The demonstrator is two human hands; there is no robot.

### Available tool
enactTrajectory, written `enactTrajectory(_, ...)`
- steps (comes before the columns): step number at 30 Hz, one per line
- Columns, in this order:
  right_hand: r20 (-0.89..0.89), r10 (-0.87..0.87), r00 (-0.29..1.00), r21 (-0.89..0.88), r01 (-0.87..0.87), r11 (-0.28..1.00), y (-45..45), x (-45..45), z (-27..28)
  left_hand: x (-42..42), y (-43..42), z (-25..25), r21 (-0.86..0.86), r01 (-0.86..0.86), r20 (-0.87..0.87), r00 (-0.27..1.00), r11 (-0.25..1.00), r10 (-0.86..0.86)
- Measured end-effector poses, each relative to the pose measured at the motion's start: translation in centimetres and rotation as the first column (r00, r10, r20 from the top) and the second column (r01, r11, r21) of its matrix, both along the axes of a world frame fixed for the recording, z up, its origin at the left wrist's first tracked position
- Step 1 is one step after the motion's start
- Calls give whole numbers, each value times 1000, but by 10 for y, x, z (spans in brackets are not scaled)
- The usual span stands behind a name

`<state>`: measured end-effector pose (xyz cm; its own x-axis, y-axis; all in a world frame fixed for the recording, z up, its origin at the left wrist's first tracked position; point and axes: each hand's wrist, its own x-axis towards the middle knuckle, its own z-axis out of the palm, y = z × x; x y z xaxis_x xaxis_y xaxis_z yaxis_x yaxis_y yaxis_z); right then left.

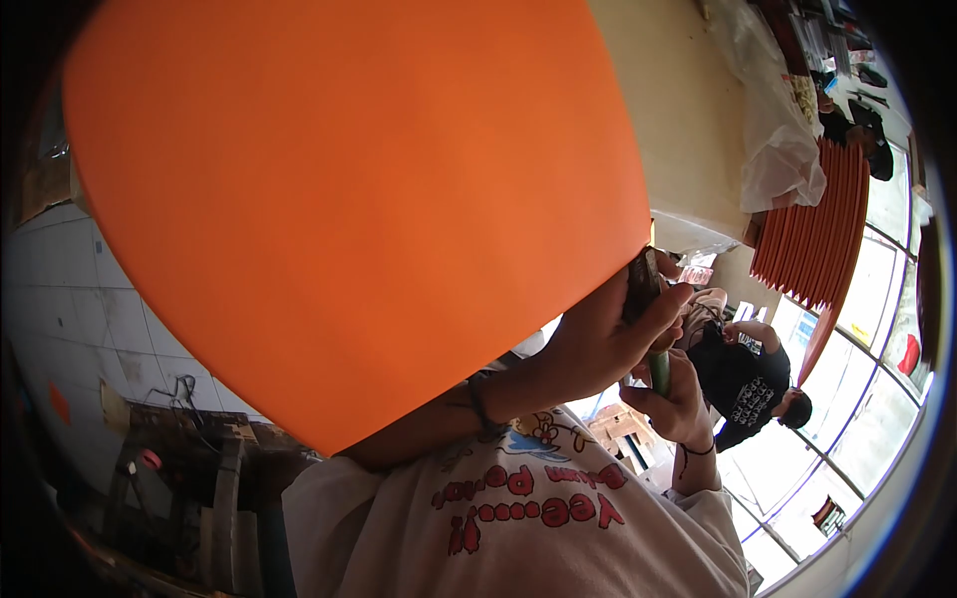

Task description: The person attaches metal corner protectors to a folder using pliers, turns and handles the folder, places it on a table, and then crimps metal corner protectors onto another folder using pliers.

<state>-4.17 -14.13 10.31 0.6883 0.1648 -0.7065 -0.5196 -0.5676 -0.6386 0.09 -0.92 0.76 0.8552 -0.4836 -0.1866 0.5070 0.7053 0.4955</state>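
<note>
A large smooth orange panel [369, 199] fills much of the view and covers part of my left forearm. My left hand [638, 329] is at the panel's right corner, its fingers closed around a dark piece [643, 284] that I cannot identify. Just below it, my right hand [678, 401] grips the green handle [659, 372] of a tool, close against my left hand. The working end of the tool is hidden.
Behind the panel is a pale surface [688, 120] with crumpled clear plastic [783, 140]. A stack of orange panels [817, 234] stands at right. Beyond my hands is another person in a dark shirt [738, 384]. Dark wooden framing [234, 518] lies lower left, near floor tiles [120, 319].
</note>
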Motion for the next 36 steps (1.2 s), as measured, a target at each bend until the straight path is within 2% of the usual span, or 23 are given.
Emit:
enactTrajectory(3, 22, -15, 1000, 44, 14, 999, -11, -8, -10, 1, 0, -2, -101, 28, -38, 999, 995, -32)
enactTrajectory(6, 79, 35, 996, -13, -34, 999, -13, -9, -10, 3, -5, -3, -80, 12, -3, 1000, 997, -12)
enactTrajectory(12, 72, -41, 997, -50, 44, 998, -5, -10, -12, 2, -4, -3, -80, -2, 5, 1000, 997, 2)
enactTrajectory(15, 131, 74, 989, -54, -67, 996, -4, -6, -8, 0, -3, -4, -81, 38, -8, 999, 996, -39)
enactTrajectory(24, 133, 85, 987, -112, -70, 991, 6, -3, -1, 0, -2, -4, -36, 14, 32, 999, 999, -13)
enactTrajectory(27, 24, 68, 997, -117, -65, 991, 3, -4, 2, -1, -2, -4, 23, -11, 51, 999, 1000, 10)
enactTrajectory(30, 11, 64, 998, -69, -63, 996, -3, -7, -2, -1, -5, -7, 44, 15, 75, 997, 999, -19)
enactTrajectory(32, 73, 46, 996, -30, -44, 999, -9, -11, -10, 0, -5, -7, 19, 16, 53, 998, 1000, -17)
enactTrajectory(33, 104, 37, 994, -11, -36, 999, -11, -13, -13, 1, -5, -7, 7, 17, 42, 999, 1000, -17)
enactTrajectory(36, 153, -340, 928, 38, 338, 940, 13, -19, -11, 10, 6, 1, 85, 66, 28, 997, 994, -68)
